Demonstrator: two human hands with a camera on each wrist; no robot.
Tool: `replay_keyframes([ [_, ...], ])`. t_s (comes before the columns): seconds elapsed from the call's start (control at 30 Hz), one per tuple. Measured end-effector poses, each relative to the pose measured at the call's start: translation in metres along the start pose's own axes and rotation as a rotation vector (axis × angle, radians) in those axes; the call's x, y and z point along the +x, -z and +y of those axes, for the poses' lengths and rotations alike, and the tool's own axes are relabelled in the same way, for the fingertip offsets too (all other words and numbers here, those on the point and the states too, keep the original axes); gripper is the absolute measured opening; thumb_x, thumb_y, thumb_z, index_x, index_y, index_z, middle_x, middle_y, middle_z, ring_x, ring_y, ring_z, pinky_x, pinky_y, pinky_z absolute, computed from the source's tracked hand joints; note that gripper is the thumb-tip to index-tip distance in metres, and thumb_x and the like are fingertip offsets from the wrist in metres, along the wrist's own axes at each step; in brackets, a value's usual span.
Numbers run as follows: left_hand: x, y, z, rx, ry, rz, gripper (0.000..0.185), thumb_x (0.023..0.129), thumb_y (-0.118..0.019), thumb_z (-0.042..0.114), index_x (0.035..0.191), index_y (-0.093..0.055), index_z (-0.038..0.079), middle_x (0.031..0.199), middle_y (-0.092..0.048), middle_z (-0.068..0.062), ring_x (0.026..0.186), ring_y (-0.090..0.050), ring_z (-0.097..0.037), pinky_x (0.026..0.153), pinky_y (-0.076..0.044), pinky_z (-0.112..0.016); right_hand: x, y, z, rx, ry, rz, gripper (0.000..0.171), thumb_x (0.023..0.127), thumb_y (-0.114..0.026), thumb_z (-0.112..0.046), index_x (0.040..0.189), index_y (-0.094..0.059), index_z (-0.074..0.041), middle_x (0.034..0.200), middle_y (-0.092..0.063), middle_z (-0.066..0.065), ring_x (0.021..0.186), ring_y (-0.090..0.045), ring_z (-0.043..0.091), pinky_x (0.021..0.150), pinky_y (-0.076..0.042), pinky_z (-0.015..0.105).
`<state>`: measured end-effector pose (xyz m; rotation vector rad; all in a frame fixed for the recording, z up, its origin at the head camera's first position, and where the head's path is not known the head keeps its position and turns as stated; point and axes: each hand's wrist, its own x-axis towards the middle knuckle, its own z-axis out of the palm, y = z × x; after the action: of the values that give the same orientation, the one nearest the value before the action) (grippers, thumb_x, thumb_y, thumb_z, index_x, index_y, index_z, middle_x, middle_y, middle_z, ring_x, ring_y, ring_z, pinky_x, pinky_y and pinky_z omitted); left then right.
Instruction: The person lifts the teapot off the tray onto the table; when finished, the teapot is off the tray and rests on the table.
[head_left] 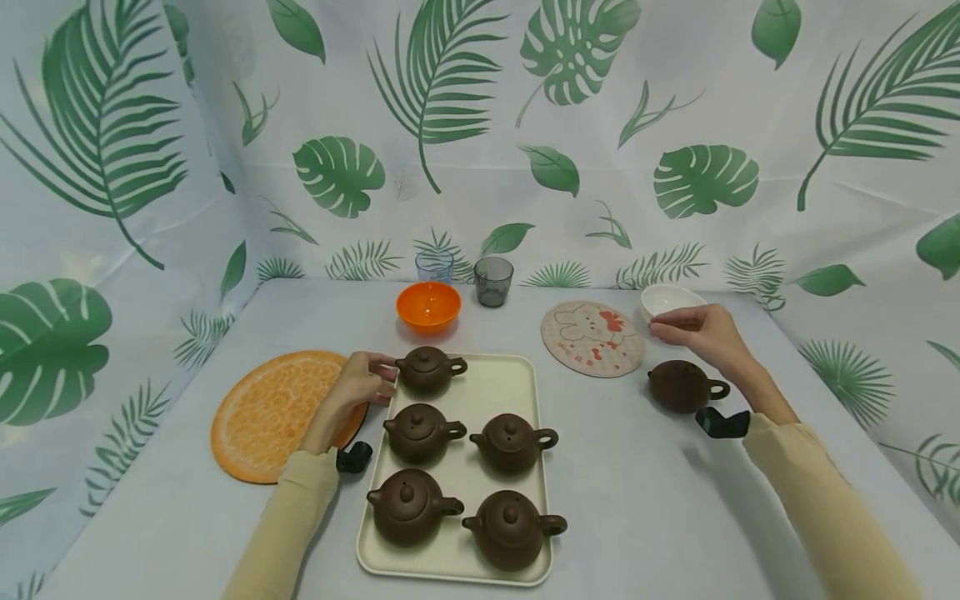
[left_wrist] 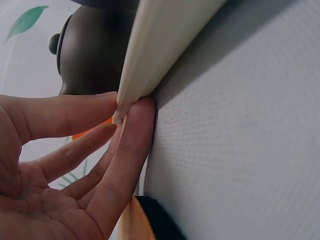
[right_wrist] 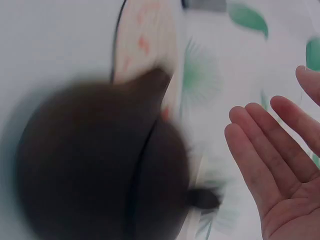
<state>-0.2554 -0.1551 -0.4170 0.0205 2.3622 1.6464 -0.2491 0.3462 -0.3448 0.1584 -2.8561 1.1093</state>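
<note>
My left hand (head_left: pixel 362 385) pinches the left rim of a cream tray (head_left: pixel 453 570), thumb above and fingers beneath the edge in the left wrist view. Several dark brown teapots stand on the tray: the far-left teapot (head_left: pixel 427 371) is closest to this hand, and the near-right teapot (head_left: pixel 510 533) overhangs the rim with its handle. At the right, my right hand (head_left: pixel 701 332) hovers with nothing in it, fingers extended. Just below it in the head view, another brown teapot (head_left: pixel 678 387) rests on the table, its handle to the right; it looms blurred in the right wrist view.
Behind the tray stand an orange bowl (head_left: pixel 428 307), a grey glass (head_left: pixel 493 282) and a bluish glass (head_left: pixel 434 267). A round rabbit mat (head_left: pixel 592 342) and a white bowl (head_left: pixel 667 298) lie at the back right. An orange-slice mat (head_left: pixel 270 417) is under the left forearm.
</note>
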Motion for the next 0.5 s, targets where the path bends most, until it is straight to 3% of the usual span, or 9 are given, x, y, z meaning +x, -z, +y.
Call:
replay_keyframes([
  [0.1,-0.001,0.000,0.000,0.000,0.002,0.000,0.050,0.076,-0.058,-0.012,0.126,-0.052,-0.013,0.107,-0.058,-0.025,0.082,-0.062,-0.022,0.067,-0.058,-0.033,0.012,-0.015,-0.020,0.048,0.046,-0.043,0.047,0.092,-0.064,-0.033,0.122,-0.063,0.004,0.113,-0.067,0.022,0.087,-0.064,0.000,0.078,-0.049,0.015],
  [0.17,0.000,0.000,-0.001,0.003,0.001,0.002,0.049,0.076,-0.059,-0.012,0.125,-0.053,-0.013,0.107,-0.059,-0.025,0.081,-0.062,-0.022,0.067,-0.058,-0.033,0.018,-0.027,-0.033,0.080,0.074,-0.079,0.043,0.092,-0.064,-0.029,0.120,-0.064,0.003,0.112,-0.068,0.021,0.091,-0.068,0.011,0.076,-0.049,0.013],
  [0.27,0.000,0.001,-0.001,0.010,0.003,0.008,0.049,0.076,-0.060,-0.012,0.125,-0.054,-0.012,0.106,-0.059,-0.024,0.079,-0.062,-0.020,0.066,-0.058,-0.032,0.028,-0.049,-0.054,0.100,0.129,-0.139,0.039,0.091,-0.066,-0.024,0.117,-0.066,0.004,0.111,-0.068,0.021,0.093,-0.069,0.023,0.075,-0.053,0.017],
  [0.5,0.003,-0.001,-0.001,0.000,0.028,0.013,0.051,0.075,-0.060,-0.013,0.125,-0.054,-0.011,0.105,-0.060,-0.023,0.076,-0.062,-0.019,0.064,-0.058,-0.031,0.043,-0.102,-0.100,0.080,0.252,-0.274,0.030,0.087,-0.070,-0.020,0.109,-0.071,0.001,0.104,-0.071,0.014,0.090,-0.069,0.024,0.077,-0.057,0.034],
])
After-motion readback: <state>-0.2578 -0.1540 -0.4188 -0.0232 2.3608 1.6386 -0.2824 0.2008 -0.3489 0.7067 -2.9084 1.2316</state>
